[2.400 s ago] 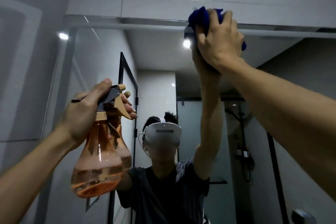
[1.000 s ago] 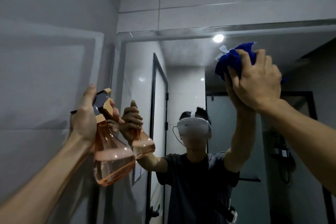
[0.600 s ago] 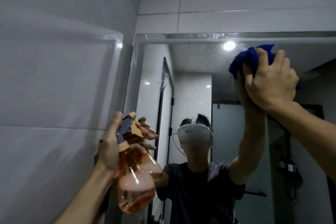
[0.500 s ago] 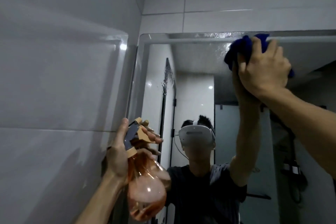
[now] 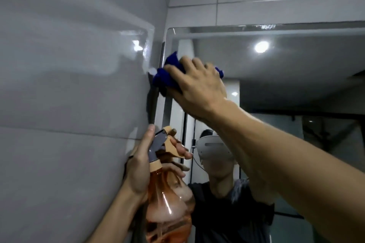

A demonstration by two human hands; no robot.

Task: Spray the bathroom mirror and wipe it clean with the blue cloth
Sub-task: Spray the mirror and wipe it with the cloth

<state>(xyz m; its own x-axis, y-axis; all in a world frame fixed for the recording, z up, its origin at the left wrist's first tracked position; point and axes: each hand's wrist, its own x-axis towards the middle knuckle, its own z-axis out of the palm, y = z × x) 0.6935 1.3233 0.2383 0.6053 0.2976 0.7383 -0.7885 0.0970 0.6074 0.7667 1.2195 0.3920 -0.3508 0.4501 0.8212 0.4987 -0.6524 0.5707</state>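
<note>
The blue cloth (image 5: 167, 77) has been carried across the top of the mirror (image 5: 286, 85): 0.5 s ago it was pressed under the upper rim near the reflected ceiling light, and now it is bunched against the glass at the upper left corner, touching the mirror's left edge where the tiled side wall (image 5: 79, 104) begins. From this it is judged that 1 sweep along the upper strip has been completed and that the wiping step is well under way, with the lower glass probably not yet reached (a patch of droplets can still be made out on the top rim, to the right).

The cloth is held by the right hand (image 5: 199, 87), whose fingers are curled over the wad and press it onto the glass; only crumpled folds of deep blue are seen beyond the fingertips and past the knuckles.

The spray bottle (image 5: 167, 201) has been raised slightly and is gripped at its neck by the left hand (image 5: 142, 165), thumb up along the grey head and fingers wrapped at the trigger. Its orange translucent body is seen to be partly filled, with foam on the liquid, and it is held just in front of the mirror's lower left.
</note>
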